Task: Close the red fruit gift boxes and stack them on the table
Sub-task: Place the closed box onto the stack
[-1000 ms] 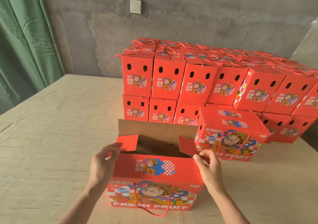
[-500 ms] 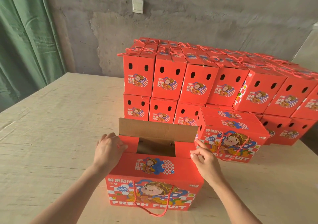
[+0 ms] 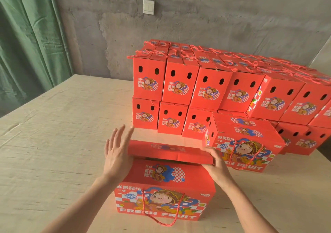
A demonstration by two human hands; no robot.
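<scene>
A red fruit gift box (image 3: pixel 164 188) with a cartoon print and a red rope handle stands on the wooden table (image 3: pixel 59 143) right in front of me. Its rear lid flap (image 3: pixel 168 152) is folded forward and down over the opening, a narrow gap still showing under it. My left hand (image 3: pixel 117 152) lies flat with fingers stretched along the flap's left end. My right hand (image 3: pixel 217 163) presses on the flap's right end. A closed box (image 3: pixel 245 143) stands just behind to the right.
A two-level stack of closed red boxes (image 3: pixel 215 89) fills the back right of the table, against a grey concrete wall. A green curtain (image 3: pixel 26 44) hangs at the left. Bare tabletop stretches to the left of the box.
The side flaps were folded in, then the tall cardboard rear flap came down forward over the opening. Both hands shifted from the side flaps to the ends of the lid flap.
</scene>
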